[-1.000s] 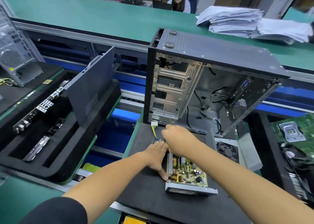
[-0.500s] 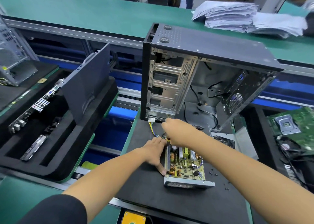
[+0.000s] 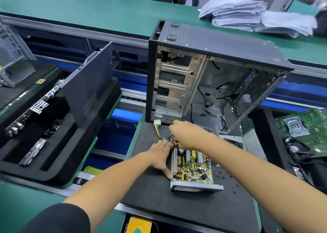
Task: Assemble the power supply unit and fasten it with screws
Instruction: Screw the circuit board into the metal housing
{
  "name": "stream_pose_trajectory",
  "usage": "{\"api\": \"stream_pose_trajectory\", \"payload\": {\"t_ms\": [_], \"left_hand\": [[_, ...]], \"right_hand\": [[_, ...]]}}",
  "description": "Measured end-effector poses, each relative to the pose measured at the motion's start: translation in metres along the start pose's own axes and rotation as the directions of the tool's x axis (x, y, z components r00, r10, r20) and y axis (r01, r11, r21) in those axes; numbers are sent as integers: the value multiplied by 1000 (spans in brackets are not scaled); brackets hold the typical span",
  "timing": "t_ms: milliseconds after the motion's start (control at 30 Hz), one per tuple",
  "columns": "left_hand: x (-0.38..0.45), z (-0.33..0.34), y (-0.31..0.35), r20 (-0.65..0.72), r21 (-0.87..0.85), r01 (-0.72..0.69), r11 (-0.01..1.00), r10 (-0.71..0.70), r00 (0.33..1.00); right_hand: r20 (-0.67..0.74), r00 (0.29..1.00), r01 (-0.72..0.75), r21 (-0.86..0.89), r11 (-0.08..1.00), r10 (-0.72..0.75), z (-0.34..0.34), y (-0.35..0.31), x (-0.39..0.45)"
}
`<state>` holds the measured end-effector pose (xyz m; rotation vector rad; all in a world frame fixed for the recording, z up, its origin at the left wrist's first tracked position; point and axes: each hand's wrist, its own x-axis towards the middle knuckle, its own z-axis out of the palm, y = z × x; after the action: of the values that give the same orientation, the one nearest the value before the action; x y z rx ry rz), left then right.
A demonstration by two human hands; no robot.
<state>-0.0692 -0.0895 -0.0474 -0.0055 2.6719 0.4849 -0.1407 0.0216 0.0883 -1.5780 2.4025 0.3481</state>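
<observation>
An open power supply unit lies on the black foam mat, its yellow circuit board bare in a grey metal tray. My left hand rests on its left side, thumb along the edge and fingers at the far corner. My right hand hovers over the unit's far end with fingers curled at the cable bundle; what it grips is hidden. Yellow and blue wires run to a white connector. The open computer case stands just behind. Several small black screws lie scattered to the right.
A foam tray with a motherboard and a leaning side panel sits to the left. A green motherboard lies at the right. Paper stacks rest on the far green bench. A yellow button box is at the near edge.
The view shifted slightly. My right hand has drawn a little away from the case toward the unit's far end. The left hand stays on the unit.
</observation>
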Motion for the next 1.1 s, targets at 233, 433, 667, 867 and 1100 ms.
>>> {"api": "stream_pose_trajectory", "payload": {"t_ms": [233, 433, 667, 867, 1100], "left_hand": [[0, -3, -3, 20, -26, -7, 1000, 7, 1000], [4, -12, -7, 1, -373, 69, 925, -74, 997], [10, -6, -2, -76, -606, 123, 786, -211, 975], [9, -7, -5, -56, -681, 84, 727, -166, 985], [16, -5, -5, -36, -699, 119, 705, -201, 979]], "right_hand": [[-120, 992, -52, -147, 988, 35, 4, -3, 5], [15, 1000, -16, 42, 999, 16, 3, -1, 1], [-94, 993, -84, -80, 993, 77, 4, 1, 0], [71, 997, -33, 66, 997, 28, -5, 0, -3], [-68, 995, -71, -36, 997, 68, -2, -4, -1]]}}
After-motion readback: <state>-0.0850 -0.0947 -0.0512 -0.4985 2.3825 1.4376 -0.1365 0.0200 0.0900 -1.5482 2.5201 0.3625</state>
